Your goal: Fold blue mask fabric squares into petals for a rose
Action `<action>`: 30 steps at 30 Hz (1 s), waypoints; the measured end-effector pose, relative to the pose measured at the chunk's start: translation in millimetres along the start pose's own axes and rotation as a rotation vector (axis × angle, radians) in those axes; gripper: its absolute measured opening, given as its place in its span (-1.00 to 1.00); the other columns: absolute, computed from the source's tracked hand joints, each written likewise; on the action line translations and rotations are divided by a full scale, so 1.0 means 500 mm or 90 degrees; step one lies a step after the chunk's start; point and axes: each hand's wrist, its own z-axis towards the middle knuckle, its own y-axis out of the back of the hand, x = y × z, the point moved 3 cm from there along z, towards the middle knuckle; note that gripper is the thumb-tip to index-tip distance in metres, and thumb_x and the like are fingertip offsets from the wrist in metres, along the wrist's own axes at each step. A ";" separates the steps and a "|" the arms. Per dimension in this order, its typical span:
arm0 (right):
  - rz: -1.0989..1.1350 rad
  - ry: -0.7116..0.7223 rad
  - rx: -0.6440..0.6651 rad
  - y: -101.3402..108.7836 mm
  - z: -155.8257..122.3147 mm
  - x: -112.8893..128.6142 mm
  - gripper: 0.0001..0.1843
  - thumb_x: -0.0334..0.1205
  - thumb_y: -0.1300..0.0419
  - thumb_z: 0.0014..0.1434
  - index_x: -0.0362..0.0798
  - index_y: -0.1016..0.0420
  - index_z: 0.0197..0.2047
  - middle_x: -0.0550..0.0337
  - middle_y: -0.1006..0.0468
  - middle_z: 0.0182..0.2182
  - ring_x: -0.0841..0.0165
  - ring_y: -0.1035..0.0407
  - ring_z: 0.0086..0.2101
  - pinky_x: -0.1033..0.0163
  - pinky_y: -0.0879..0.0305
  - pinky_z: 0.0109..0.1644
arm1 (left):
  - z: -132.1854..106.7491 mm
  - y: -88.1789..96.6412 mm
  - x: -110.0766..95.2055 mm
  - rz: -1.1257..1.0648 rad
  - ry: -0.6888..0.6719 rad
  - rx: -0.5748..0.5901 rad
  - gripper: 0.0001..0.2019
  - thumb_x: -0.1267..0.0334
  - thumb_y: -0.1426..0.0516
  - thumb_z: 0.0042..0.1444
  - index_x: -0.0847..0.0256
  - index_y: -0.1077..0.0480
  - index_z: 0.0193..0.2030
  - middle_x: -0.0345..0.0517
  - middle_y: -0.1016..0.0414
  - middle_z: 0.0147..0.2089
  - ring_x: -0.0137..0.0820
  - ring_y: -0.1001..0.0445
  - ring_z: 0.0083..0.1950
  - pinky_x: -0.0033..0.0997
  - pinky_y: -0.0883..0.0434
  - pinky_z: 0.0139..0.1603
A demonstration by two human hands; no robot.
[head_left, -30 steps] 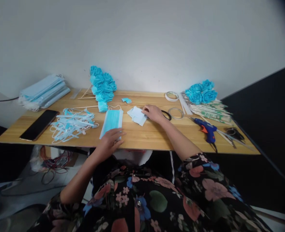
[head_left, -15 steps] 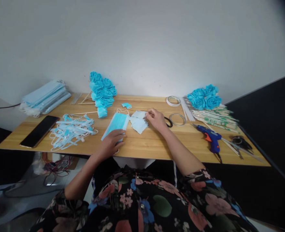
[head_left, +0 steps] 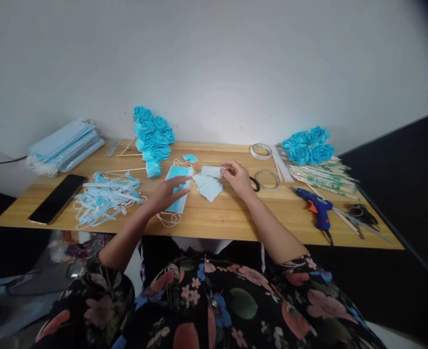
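My left hand hovers over a light-blue face mask, its fingers apart and nothing in them. The mask lies flat with its white ear loops at both ends. My right hand pinches the right end of a pale cut mask piece. Below that piece, several more pale squares lie overlapping on the wooden table. Small bright-blue scraps rest just behind the mask.
On the left are a phone, a heap of cut mask strips, stacked masks and blue fabric flowers. Tape rolls, more flowers, wrapped sticks and a blue glue gun lie right.
My left hand has lifted off the mask, its fingers spreading, and the mask has turned more upright. The pale piece in my right hand now lies straighter, extending leftward.
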 end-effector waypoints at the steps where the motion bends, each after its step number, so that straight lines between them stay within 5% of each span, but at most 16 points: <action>1: -0.001 0.005 0.002 -0.001 -0.001 0.001 -0.62 -0.06 -0.27 0.03 -0.05 -0.58 -0.10 0.21 -0.59 -0.35 0.37 -0.41 -0.35 0.25 -0.34 -0.22 | 0.023 0.003 0.000 -0.047 0.014 -0.031 -0.47 -0.02 -0.15 0.29 0.12 -0.41 0.33 0.14 -0.49 0.31 -0.11 -0.55 0.19 0.00 -0.50 0.19; 4: 0.008 0.015 0.017 -0.003 -0.003 0.004 -0.60 -0.07 -0.28 0.05 -0.04 -0.58 -0.05 0.27 -0.52 -0.38 0.41 -0.36 -0.39 0.26 -0.30 -0.24 | 0.092 -0.008 -0.004 -0.150 0.035 -0.067 -0.29 0.00 -0.27 0.14 0.16 -0.32 0.41 0.24 -0.37 0.40 -0.06 -0.51 0.22 -0.03 -0.53 0.11; 7: 0.025 0.015 0.032 -0.007 -0.004 0.005 -0.58 -0.07 -0.27 0.07 -0.03 -0.56 -0.01 0.32 -0.46 -0.43 0.42 -0.34 -0.42 0.27 -0.28 -0.27 | 0.146 -0.038 -0.014 -0.239 0.074 -0.034 -0.17 0.05 -0.37 0.00 0.23 -0.30 0.41 0.27 -0.47 0.30 -0.11 -0.57 0.11 -0.14 -0.54 0.02; 10: 0.039 0.013 0.037 -0.008 -0.004 0.003 -0.55 -0.06 -0.27 0.08 -0.04 -0.55 0.02 0.35 -0.42 -0.46 0.43 -0.31 -0.44 0.28 -0.25 -0.31 | 0.179 -0.068 -0.029 -0.290 0.131 0.022 -0.30 0.09 -0.40 -0.06 0.29 -0.47 0.25 0.11 -0.67 -0.10 -0.27 -0.61 -0.22 -0.39 -0.50 -0.30; 12: 0.049 0.010 0.039 -0.009 -0.005 0.003 -0.54 -0.05 -0.27 0.08 -0.04 -0.54 0.03 0.35 -0.42 -0.47 0.43 -0.31 -0.45 0.29 -0.25 -0.32 | 0.191 -0.079 -0.034 -0.314 0.182 0.017 -0.53 0.07 -0.39 -0.05 0.33 -0.59 -0.05 -0.02 -0.62 -0.37 -0.37 -0.54 -0.43 -0.49 -0.38 -0.48; 16: 0.077 -0.005 0.032 -0.004 -0.005 0.006 -0.52 -0.02 -0.25 0.12 -0.04 -0.52 0.08 0.29 -0.52 -0.43 0.38 -0.42 -0.38 0.25 -0.36 -0.24 | 0.201 -0.085 -0.037 -0.383 0.207 -0.025 -0.62 -0.01 -0.37 -0.06 0.32 -0.51 -0.42 -0.11 -0.47 -0.61 -0.52 -0.32 -0.64 -0.54 -0.19 -0.61; 22: 0.128 -0.039 0.034 -0.001 -0.008 0.006 -0.41 0.05 -0.26 0.19 -0.03 -0.47 0.22 0.15 -0.64 -0.28 0.29 -0.51 -0.25 0.21 -0.45 -0.19 | 0.192 -0.089 -0.029 -0.509 0.215 -0.039 -0.56 -0.10 -0.35 -0.06 0.32 -0.48 -0.37 -0.08 -0.50 -0.60 -0.49 -0.34 -0.65 -0.53 -0.17 -0.62; 30: 0.182 -0.067 0.080 -0.012 -0.016 0.009 -0.36 0.23 -0.28 0.17 -0.04 -0.54 0.16 0.09 -0.64 -0.17 0.30 -0.48 -0.25 0.22 -0.44 -0.22 | 0.173 -0.097 -0.027 -0.530 0.227 -0.034 -0.60 -0.05 -0.30 0.04 0.32 -0.46 -0.40 -0.03 -0.49 -0.63 -0.49 -0.33 -0.65 -0.53 -0.19 -0.61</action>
